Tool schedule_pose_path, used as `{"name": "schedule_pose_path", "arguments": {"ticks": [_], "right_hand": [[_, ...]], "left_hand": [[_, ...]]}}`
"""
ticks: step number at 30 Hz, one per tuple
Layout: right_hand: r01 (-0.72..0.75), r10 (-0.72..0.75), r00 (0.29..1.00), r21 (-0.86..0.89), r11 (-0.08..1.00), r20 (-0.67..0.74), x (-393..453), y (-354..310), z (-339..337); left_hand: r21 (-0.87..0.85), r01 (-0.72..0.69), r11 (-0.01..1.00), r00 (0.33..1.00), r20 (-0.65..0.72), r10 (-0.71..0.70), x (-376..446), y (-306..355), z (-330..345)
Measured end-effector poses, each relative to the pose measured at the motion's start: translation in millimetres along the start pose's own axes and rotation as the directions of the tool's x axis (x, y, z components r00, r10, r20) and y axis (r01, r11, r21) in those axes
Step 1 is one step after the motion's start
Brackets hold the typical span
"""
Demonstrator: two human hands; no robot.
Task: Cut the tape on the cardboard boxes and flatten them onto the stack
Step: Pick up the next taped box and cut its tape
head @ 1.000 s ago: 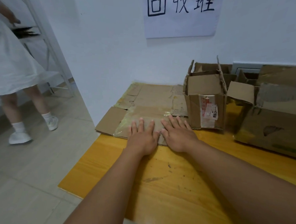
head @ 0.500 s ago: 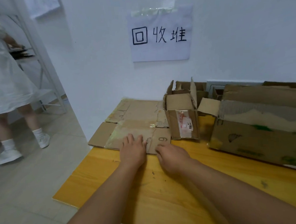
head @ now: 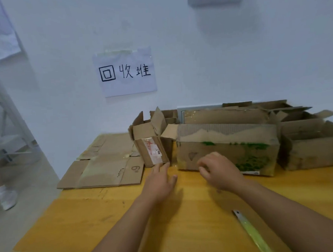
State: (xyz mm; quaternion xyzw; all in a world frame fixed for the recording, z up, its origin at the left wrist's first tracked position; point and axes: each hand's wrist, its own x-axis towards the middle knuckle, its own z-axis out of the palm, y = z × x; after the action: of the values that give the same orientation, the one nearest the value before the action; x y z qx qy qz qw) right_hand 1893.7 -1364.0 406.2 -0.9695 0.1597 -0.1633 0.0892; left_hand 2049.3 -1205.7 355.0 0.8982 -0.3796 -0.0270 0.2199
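A stack of flattened cardboard point(head: 106, 167) lies at the table's far left by the wall. A small open box with a red-and-white label point(head: 151, 147) stands just right of it. My left hand point(head: 161, 181) reaches its fingertips to that box's lower front corner, fingers straight. A long box with green print point(head: 228, 147) stands further right. My right hand point(head: 220, 170) hovers in front of it with loosely curled fingers and holds nothing. A box cutter with a yellow-green handle point(head: 250, 231) lies on the table near my right forearm.
A third open box point(head: 313, 145) stands at the far right, more cardboard behind it. The yellow wooden table point(head: 89, 222) ends at the left over a tiled floor, where a person's white shoe point(head: 6, 196) shows. A paper sign point(head: 125, 72) hangs on the wall.
Both hands have left the flattened stack and moved right toward the standing boxes. The view has tilted up and the box cutter has come into sight.
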Motion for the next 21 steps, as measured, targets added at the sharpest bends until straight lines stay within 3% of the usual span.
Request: {"name": "schedule_pose_path", "arguments": {"ticks": [5,8,10,13,16,18,21], "right_hand": [[-0.16,0.177,0.972,0.116,0.98,-0.154,-40.9,80.4,-21.8],[-0.316,0.39,0.874,0.27,0.909,-0.289,-60.9,116.9,-24.1],[-0.397,0.536,0.784,0.412,0.82,-0.312,-67.8,134.2,-23.8],[-0.431,0.655,0.726,0.603,0.671,-0.21,-65.2,151.6,-24.7],[-0.418,0.649,0.757,0.713,0.563,-0.068,-55.1,159.4,-25.0],[-0.42,0.631,0.776,0.741,0.524,-0.007,-49.9,160.9,-23.0],[-0.407,0.637,0.771,0.75,0.521,-0.024,-50.1,162.2,-19.2]], "left_hand": [[-0.264,0.022,0.964,0.998,-0.047,-0.036,14.4,49.0,19.5],[-0.428,0.075,0.9,0.971,-0.173,-0.163,24.4,67.2,22.2],[-0.564,0.118,0.817,0.952,-0.169,-0.254,32.5,75.3,20.1],[-0.747,0.188,0.638,0.923,-0.087,-0.374,45.9,87.0,14.2],[-0.849,0.239,0.471,0.879,-0.016,-0.476,59.6,97.6,4.3],[-0.854,0.257,0.452,0.874,0.006,-0.485,65.0,102.3,0.4],[-0.823,0.208,0.529,0.91,-0.035,-0.413,62.0,105.9,0.9]]}}
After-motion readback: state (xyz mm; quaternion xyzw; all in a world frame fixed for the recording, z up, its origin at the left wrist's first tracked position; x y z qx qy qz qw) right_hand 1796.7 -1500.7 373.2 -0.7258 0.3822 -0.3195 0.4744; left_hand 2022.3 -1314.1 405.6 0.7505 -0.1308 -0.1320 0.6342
